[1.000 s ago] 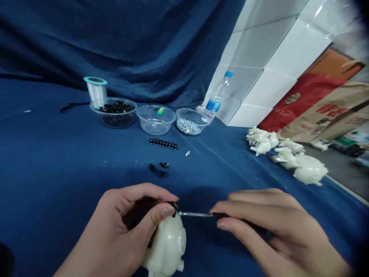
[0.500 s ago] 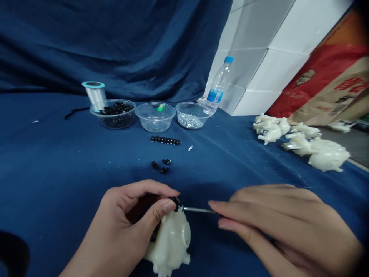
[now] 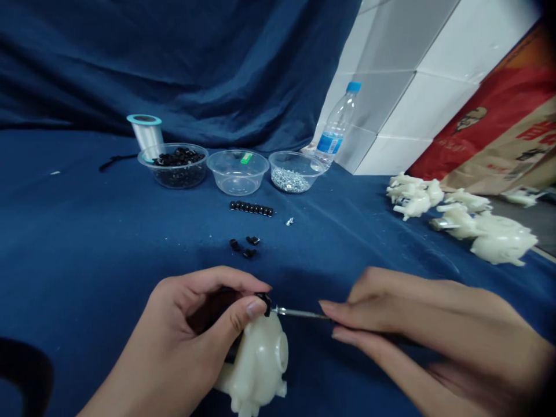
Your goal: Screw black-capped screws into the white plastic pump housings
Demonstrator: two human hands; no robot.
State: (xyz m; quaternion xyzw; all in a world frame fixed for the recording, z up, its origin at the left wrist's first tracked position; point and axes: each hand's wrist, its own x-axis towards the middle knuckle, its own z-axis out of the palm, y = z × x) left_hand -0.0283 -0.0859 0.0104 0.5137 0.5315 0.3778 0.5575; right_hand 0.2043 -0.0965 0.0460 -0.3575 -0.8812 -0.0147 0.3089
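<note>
- Over the blue-cloth worktop point(image 3: 108, 260), our left hand point(image 3: 182, 336) pinches a small black plastic piece point(image 3: 266, 303) between closed fingers point(image 3: 237, 318), beside a rounded cream plastic body point(image 3: 260, 359).
- Our right hand point(image 3: 410, 310) grips a thin silver-shafted screwdriver point(image 3: 304, 314), tip at that piece's edge.
- We should keep screwdriver and piece aligned, turning steadily.
</note>
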